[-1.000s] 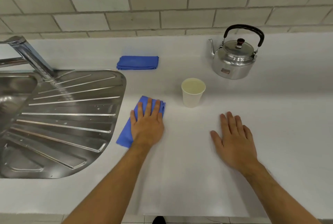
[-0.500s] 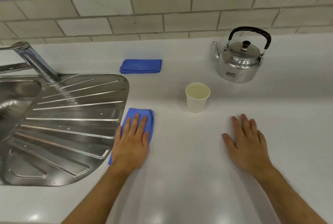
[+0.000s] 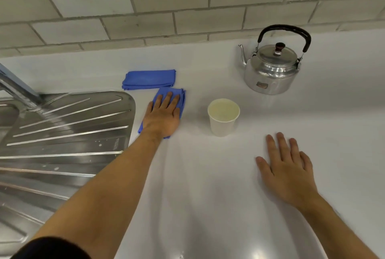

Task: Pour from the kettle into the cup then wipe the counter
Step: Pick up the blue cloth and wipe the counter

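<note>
Since half a second ago, the left hand [image 3: 163, 116] has pushed its cloth [image 3: 180, 100] away from the body, up the table [image 3: 208, 196] beside the drainer [image 3: 68, 125], until the cloth's far edge sits just beside a second, folded cloth [image 3: 149, 79] near the wall. Its fingers [image 3: 167, 100] lie flat and spread, pressing down on the cloth rather than gripping it; an open palm suits wiping, since it keeps the whole cloth bearing on the surface.

Resting flat and empty on the table, the right hand [image 3: 288, 172] has its fingers apart, well clear of the cloth, probably as a brace while the body leans into the stroke.

Between the hands and a little farther back, the cup [image 3: 223, 118] stands upright and holds pale liquid, so the pour looks done. Behind it, apart from it, the kettle [image 3: 270, 71] sits upright with lid on, handle up and spout to the left, parked out of the wiping path.

What remains, by my reading, is more strokes, taking care near the full cup.
</note>
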`<action>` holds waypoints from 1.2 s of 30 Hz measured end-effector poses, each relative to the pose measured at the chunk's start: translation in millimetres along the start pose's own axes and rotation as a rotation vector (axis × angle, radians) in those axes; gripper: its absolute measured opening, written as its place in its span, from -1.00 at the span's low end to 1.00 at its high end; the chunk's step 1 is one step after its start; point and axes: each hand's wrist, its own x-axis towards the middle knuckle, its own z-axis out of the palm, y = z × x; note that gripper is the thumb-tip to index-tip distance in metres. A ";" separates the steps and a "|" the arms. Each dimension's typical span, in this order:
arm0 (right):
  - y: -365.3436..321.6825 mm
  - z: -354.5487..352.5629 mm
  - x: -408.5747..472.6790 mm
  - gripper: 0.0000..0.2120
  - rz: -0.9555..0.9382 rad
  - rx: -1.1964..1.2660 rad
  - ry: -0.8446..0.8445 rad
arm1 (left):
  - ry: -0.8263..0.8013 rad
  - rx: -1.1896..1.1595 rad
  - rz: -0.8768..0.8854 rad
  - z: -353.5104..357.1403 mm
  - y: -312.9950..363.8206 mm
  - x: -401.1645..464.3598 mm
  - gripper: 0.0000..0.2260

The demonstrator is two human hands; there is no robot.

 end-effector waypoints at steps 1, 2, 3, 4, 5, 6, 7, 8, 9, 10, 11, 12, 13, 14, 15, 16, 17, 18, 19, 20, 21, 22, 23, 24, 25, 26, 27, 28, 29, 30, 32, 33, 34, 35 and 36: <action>0.5 -0.2 0.7 -0.30 0.003 0.009 -0.013 | -0.002 -0.001 -0.002 1.7 3.4 -1.3 -0.50; 1.0 -0.4 1.5 -0.31 0.007 0.014 -0.027 | 0.000 -0.006 -0.001 3.6 7.7 -5.3 -0.50; 1.4 -0.1 2.1 -0.32 0.008 0.014 -0.035 | 0.004 -0.014 0.004 5.3 12.5 -11.9 -0.50; 1.9 0.1 2.6 -0.33 0.008 0.014 -0.039 | 0.011 -0.021 0.016 6.4 17.8 -20.6 -0.50; 2.4 0.3 2.8 -0.33 0.008 0.017 -0.043 | 0.022 -0.022 0.031 7.4 23.6 -31.7 -0.50; 2.7 0.3 3.2 -0.33 0.007 0.023 -0.048 | 0.041 -0.020 0.044 8.5 29.5 -44.6 -0.50; 3.0 0.2 3.7 -0.33 0.004 0.030 -0.053 | 0.062 -0.023 0.051 9.7 35.5 -59.1 -0.50; 3.2 0.0 4.0 -0.33 0.002 0.037 -0.058 | 0.079 -0.035 0.046 11.2 41.9 -74.4 -0.51; 3.3 -0.5 4.4 -0.33 -0.001 0.045 -0.063 | 0.090 -0.052 0.029 12.7 48.1 -89.9 -0.51; 3.6 -1.2 4.7 -0.33 -0.003 0.051 -0.067 | 0.096 -0.067 0.006 14.8 54.2 -105.2 -0.51; 3.7 -1.9 4.7 -0.33 -0.005 0.056 -0.073 | 0.101 -0.074 -0.018 17.4 60.0 -120.0 -0.50; 3.7 -2.6 4.9 -0.33 -0.006 0.060 -0.083 | 0.102 -0.074 -0.036 20.3 65.6 -133.6 -0.50; 3.8 -3.5 4.9 -0.33 -0.008 0.064 -0.095 | 0.099 -0.073 -0.048 23.1 70.6 -146.1 -0.50; 4.0 -4.4 4.7 -0.33 -0.011 0.071 -0.108 | 0.091 -0.072 -0.057 25.5 75.4 -157.2 -0.49; 4.2 -5.6 4.7 -0.33 -0.016 0.081 -0.123 | 0.086 -0.072 -0.062 27.7 80.2 -166.9 -0.49; 4.7 -7.2 4.9 -0.33 -0.022 0.095 -0.141 | 0.084 -0.073 -0.066 29.6 85.6 -175.4 -0.49; 5.5 -9.9 5.2 -0.34 -0.028 0.116 -0.163 | 0.084 -0.075 -0.068 31.2 92.0 -183.2 -0.49; 6.7 -13.3 5.6 -0.35 -0.033 0.150 -0.188 | 0.084 -0.077 -0.065 32.6 100.0 -190.1 -0.48; 8.1 -17.2 5.7 -0.36 -0.037 0.195 -0.214 | 0.081 -0.081 -0.057 34.1 109.0 -196.6 -0.48; 9.6 -21.0 5.7 -0.38 -0.044 0.249 -0.234 | 0.078 -0.086 -0.047 35.9 118.9 -202.7 -0.48; 11.3 -24.5 5.4 -0.40 -0.056 0.302 -0.247 | 0.078 -0.092 -0.035 37.8 129.5 -208.2 -0.48; 13.6 -27.5 4.2 -0.43 -0.070 0.356 -0.250 | 0.079 -0.098 -0.019 39.6 140.6 -212.9 -0.48; 16.0 -30.1 2.5 -0.45 -0.084 0.412 -0.245 | 0.080 -0.103 0.000 41.6 152.1 -216.4 -0.48; 19.0 -32.2 0.4 -0.47 -0.096 0.479 -0.237 | 0.081 -0.106 0.020 43.8 164.4 -219.1 -0.48; 22.7 -33.9 -1.9 -0.48 -0.104 0.554 -0.229 | 0.083 -0.111 0.041 46.1 177.3 -221.2 -0.48; 27.0 -35.4 -4.2 -0.49 -0.110 0.630 -0.225 | 0.085 -0.116 0.062 48.5 190.5 -222.5 -0.48; 32.2 -37.4 -5.9 -0.49 -0.114 0.697 -0.226 | 0.089 -0.121 0.082 50.7 203.6 -222.7 -0.47; 38.0 -39.5 -7.0 -0.49 -0.115 0.751 -0.227 | 0.092 -0.123 0.101 52.2 216.3 -221.8 -0.47; 43.8 -41.7 -8.0 -0.50 -0.112 0.788 -0.222 | 0.095 -0.124 0.119 53.5 228.3 -219.8 -0.47; 49.5 -43.8 -8.6 -0.51 -0.109 0.809 -0.206 | 0.096 -0.124 0.137 54.4 239.5 -216.3 -0.47; 60.6 -47.8 -8.9 -0.55 -0.096 0.822 -0.115 | 0.078 -0.131 0.175 55.0 260.6 -206.1 -0.47; 65.0 -49.6 -9.1 -0.59 -0.080 0.812 -0.045 | 0.058 -0.132 0.188 54.5 270.4 -200.2 -0.47; 68.7 -51.2 -9.2 -0.62 -0.054 0.794 0.021 | 0.034 -0.127 0.196 53.9 280.1 -194.4 -0.47; 70.7 -52.8 -9.5 -0.65 -0.021 0.775 0.070 | 0.004 -0.117 0.202 53.1 288.8 -188.8 -0.46; 71.0 -54.5 -9.7 -0.69 0.010 0.769 0.103 | -0.030 -0.106 0.208 51.7 296.3 -183.9 -0.43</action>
